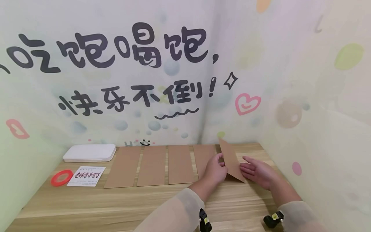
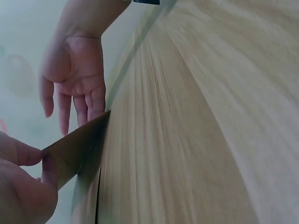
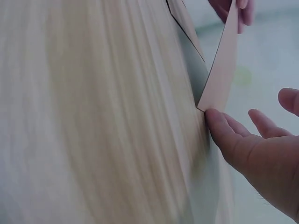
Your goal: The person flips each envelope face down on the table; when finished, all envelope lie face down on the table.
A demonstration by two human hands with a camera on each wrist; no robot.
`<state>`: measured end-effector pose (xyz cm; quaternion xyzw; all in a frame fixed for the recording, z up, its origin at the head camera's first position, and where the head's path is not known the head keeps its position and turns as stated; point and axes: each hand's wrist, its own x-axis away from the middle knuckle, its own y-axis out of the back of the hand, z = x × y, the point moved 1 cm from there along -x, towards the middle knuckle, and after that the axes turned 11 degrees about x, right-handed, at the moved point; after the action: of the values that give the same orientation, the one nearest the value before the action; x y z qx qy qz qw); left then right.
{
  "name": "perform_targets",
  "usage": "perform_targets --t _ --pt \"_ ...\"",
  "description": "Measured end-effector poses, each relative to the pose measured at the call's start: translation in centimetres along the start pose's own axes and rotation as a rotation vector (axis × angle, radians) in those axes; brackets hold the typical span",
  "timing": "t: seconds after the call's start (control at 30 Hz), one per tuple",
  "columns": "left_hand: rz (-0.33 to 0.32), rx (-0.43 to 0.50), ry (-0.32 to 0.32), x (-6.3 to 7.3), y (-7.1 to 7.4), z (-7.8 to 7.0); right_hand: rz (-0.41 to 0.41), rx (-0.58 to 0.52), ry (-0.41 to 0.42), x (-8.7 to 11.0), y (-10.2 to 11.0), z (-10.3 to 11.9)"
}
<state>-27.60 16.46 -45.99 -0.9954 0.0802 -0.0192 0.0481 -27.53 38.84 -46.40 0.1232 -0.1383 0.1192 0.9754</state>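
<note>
A brown kraft-paper card [image 1: 231,158] stands tilted up off the table at the right end of a row. My left hand [image 1: 214,172] pinches its left side between thumb and fingers, as the left wrist view also shows on the card [image 2: 77,147]. The right hand [image 1: 259,172] is beside the card's other face, palm turned toward it and fingers extended. In the right wrist view a fingertip of the right hand [image 3: 257,154] meets the card's near corner. Several matching brown cards, among them the leftmost card [image 1: 123,167], lie flat left of my hands; the left hand partly covers the closest one.
A white flat case [image 1: 89,152] lies at the back left of the wooden table [image 1: 116,206]. In front of it are a red ring [image 1: 53,180] and a white printed card [image 1: 87,182]. Printed fabric walls [image 1: 318,129] enclose the table's back and sides.
</note>
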Motion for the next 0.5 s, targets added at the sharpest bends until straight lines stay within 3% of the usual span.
perform_targets --t 0.3,0.5 --pt "0.09 0.051 0.089 0.4 0.3 0.0 -0.025 0.045 -0.005 0.0 1.4 -0.3" --pt "0.178 0.065 0.108 0.5 0.3 0.2 -0.036 0.079 0.001 -0.1 1.9 -0.4"
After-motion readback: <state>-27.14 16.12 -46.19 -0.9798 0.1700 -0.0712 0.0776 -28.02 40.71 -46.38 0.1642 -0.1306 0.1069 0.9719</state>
